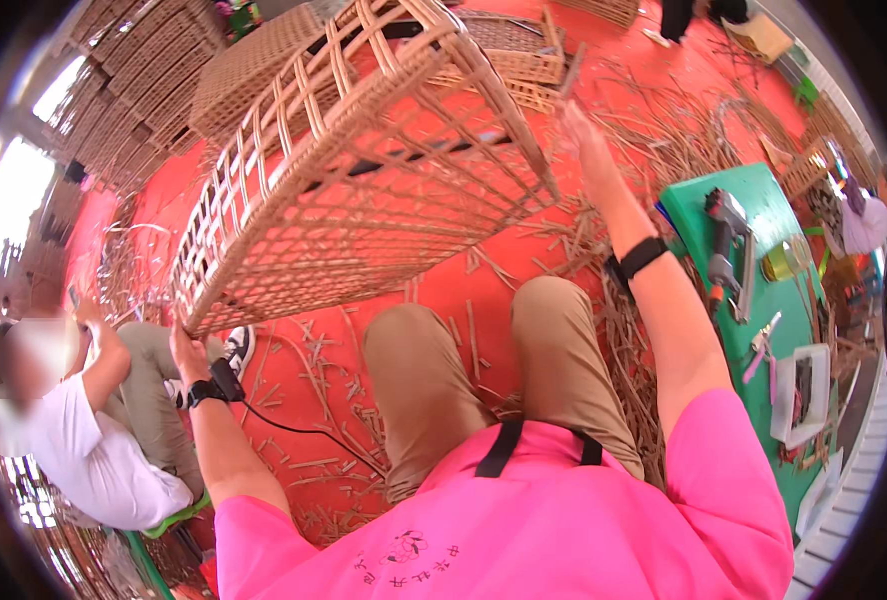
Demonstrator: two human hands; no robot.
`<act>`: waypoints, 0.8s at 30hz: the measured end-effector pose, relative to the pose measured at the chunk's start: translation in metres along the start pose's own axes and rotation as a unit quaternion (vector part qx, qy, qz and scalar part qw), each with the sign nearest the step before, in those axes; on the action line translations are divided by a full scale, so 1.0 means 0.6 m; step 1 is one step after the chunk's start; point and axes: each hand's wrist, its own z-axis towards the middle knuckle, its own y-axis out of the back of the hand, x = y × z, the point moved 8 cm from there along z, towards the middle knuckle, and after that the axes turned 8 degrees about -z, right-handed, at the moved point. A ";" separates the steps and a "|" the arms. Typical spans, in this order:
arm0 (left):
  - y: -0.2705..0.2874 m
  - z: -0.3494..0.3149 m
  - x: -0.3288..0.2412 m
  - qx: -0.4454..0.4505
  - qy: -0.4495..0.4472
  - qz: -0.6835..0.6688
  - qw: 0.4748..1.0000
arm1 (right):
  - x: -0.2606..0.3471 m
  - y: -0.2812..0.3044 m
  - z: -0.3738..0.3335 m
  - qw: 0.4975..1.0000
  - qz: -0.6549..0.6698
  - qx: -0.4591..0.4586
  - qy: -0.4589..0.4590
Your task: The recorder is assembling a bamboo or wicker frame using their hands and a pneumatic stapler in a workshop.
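A large openwork wicker basket [309,172] hangs tilted in front of me, its lattice panel facing me and its ladder-like side rising to the upper left. My left hand [192,350] grips its lower left corner; the fingertips are partly hidden behind the edge. My right hand [586,145] is held up beside the basket's right edge, fingers stretched out and palm toward it. A narrow gap seems to lie between that palm and the wicker. Black bands circle both my wrists, and a cable runs from the left one.
Cut cane strips [619,350] litter the red floor [444,275]. To the right, a green table [699,205] bears a nail gun [726,245], pliers [761,340] and a white plastic frame [802,395]. Another person [104,440] sits at left. Stacked wicker pieces [159,70] stand behind.
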 end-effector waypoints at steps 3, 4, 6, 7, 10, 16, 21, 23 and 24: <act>0.062 -0.002 0.070 0.012 0.143 -0.116 0.983 | -0.085 -0.053 -0.005 0.996 0.042 -0.033 -0.070; -0.017 -0.033 0.118 -0.005 0.203 -0.111 0.973 | -0.112 -0.015 -0.007 0.996 0.020 -0.060 -0.068; 0.026 -0.048 0.109 -0.078 0.159 -0.061 0.982 | -0.111 -0.019 -0.006 0.990 -0.020 -0.138 0.025; 0.151 -0.043 0.076 -0.129 0.095 -0.008 0.987 | -0.097 -0.084 -0.014 0.993 0.008 -0.112 0.025; 0.253 -0.056 -0.032 -0.169 -0.031 0.230 0.958 | -0.013 -0.158 -0.091 0.989 -0.049 -0.141 0.008; -0.041 -0.246 -0.276 -0.073 -0.236 0.124 0.961 | 0.027 -0.184 -0.152 0.983 -0.039 -0.150 0.100; -0.109 -0.374 -0.306 -0.058 -0.155 0.028 0.986 | 0.064 -0.198 -0.151 0.984 0.019 -0.087 0.156; -0.144 -0.431 -0.301 -0.044 -0.123 -0.023 0.991 | 0.038 -0.193 -0.134 0.992 0.007 -0.044 0.116; -0.149 -0.443 -0.309 -0.038 -0.110 -0.048 0.992 | 0.064 -0.204 -0.136 0.984 -0.021 0.006 0.176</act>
